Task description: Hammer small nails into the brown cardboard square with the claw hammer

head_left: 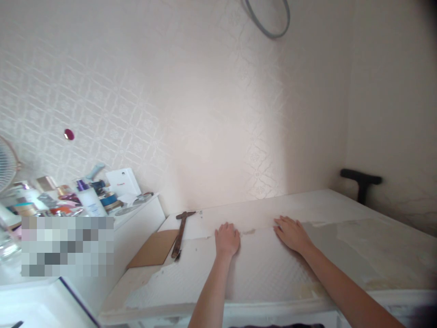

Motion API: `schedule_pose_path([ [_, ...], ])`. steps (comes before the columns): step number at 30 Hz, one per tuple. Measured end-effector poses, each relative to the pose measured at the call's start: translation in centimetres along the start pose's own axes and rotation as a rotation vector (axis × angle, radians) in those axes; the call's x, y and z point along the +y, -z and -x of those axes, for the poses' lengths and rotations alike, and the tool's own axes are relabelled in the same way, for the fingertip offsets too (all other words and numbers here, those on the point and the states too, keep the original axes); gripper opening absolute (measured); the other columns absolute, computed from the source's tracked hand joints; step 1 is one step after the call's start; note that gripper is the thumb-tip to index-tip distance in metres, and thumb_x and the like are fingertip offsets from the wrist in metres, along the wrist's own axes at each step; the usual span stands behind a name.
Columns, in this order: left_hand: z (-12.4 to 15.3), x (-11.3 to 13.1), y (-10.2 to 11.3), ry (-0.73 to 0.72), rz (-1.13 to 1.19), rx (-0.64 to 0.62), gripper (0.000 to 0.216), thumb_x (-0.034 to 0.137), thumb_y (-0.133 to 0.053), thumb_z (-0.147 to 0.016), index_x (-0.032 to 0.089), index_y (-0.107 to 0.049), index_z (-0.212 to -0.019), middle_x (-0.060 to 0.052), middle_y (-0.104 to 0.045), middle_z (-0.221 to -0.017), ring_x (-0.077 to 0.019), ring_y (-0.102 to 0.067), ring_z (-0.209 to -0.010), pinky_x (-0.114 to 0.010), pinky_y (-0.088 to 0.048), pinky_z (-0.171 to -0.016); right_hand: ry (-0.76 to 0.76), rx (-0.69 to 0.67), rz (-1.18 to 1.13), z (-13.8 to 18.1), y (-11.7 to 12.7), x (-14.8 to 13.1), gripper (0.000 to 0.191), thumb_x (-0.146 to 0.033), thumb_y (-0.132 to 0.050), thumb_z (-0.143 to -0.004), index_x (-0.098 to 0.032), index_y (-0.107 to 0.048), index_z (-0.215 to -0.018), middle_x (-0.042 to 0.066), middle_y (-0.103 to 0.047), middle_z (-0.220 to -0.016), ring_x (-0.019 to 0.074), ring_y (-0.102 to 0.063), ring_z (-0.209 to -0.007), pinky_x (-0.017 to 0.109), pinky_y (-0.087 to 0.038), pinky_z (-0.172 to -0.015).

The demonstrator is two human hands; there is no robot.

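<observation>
Both hands down on one textured white sheet, on a big white worktop

One worktop [358, 207] fills the right half of the view, and the one textured white sheet [259, 269] lies flat on it. The sheet's long axis runs left to right and its near-left end is ragged. One white cabinet [136, 228] butts up on the left, crowded with bottles too jumbled to count. One brown cardboard piece [155, 248] sits by the sheet's left end. Two hands are at the sheet's far edge, a little apart. The right hand [292, 233] is laid flat, fingers together and pointing left and away. The left hand [227, 239] has its fingers curled under, knuckles up, and I can't tell if it's pinching the edge. One hammer [180, 232] lies just right of the cardboard, head at the far end, handle pointing back toward the camera.
</observation>
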State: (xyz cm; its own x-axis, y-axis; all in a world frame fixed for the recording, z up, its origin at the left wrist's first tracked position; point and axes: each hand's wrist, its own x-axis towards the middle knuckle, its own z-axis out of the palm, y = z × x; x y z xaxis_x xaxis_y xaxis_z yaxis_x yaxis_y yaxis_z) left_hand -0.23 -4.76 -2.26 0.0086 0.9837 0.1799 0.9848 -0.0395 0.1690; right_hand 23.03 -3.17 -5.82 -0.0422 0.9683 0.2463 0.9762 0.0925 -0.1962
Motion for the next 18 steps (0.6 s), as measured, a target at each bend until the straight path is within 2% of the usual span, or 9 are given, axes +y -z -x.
schedule_pose_path([
  [18, -0.21, -0.22, -0.40, -0.003, -0.008, 0.006, 0.045, 0.033, -0.028, -0.094, 0.016, -0.052, -0.128, -0.012, -0.045, -0.143, -0.0257, -0.037, -0.134, -0.048, -0.025, -0.111, -0.005, -0.008, -0.004, -0.07, -0.10, -0.01, 0.049, -0.032, -0.029, -0.093, -0.013, -0.054, -0.131, 0.015, -0.045, -0.142, 0.0280, -0.037, -0.133, 0.052, -0.024, -0.108],
])
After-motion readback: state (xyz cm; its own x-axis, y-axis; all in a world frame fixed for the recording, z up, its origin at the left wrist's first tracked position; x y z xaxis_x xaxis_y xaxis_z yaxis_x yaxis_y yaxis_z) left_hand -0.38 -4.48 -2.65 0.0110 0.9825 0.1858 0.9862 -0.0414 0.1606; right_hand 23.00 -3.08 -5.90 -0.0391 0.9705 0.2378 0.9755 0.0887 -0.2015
